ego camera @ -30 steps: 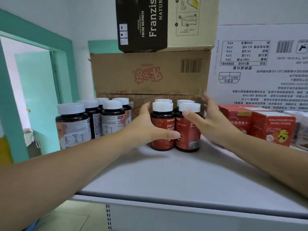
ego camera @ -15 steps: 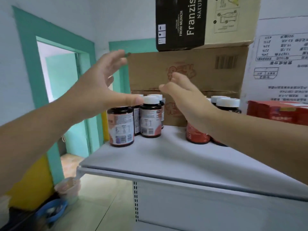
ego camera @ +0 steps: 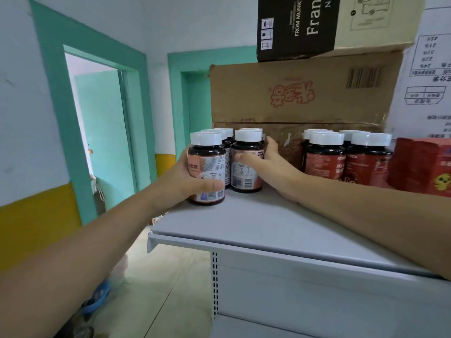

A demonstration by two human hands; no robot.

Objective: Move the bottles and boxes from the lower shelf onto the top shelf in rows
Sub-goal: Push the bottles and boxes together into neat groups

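Note:
Several dark bottles with white caps and pink labels stand at the left end of the grey top shelf [ego camera: 263, 223]. My left hand [ego camera: 185, 184] grips the front left pink-label bottle [ego camera: 207, 167], thumb across its lower label. My right hand [ego camera: 271, 164] wraps round the front right pink-label bottle [ego camera: 246, 164], thumb on the label and fingers behind it. To the right stand several red-label bottles [ego camera: 324, 157] in a group. A red box [ego camera: 422, 167] sits at the far right.
Stacked cardboard cartons [ego camera: 292, 93] and a black and tan carton [ego camera: 305, 23] rise behind the bottles. A white printed carton [ego camera: 429, 89] stands at the back right. The shelf's left edge drops off toward a tiled floor [ego camera: 168, 301] and a teal-framed doorway [ego camera: 97, 132].
Both hands left the red-label bottles, swung left through the air and now hold the two front pink-label bottles. The view has turned left.

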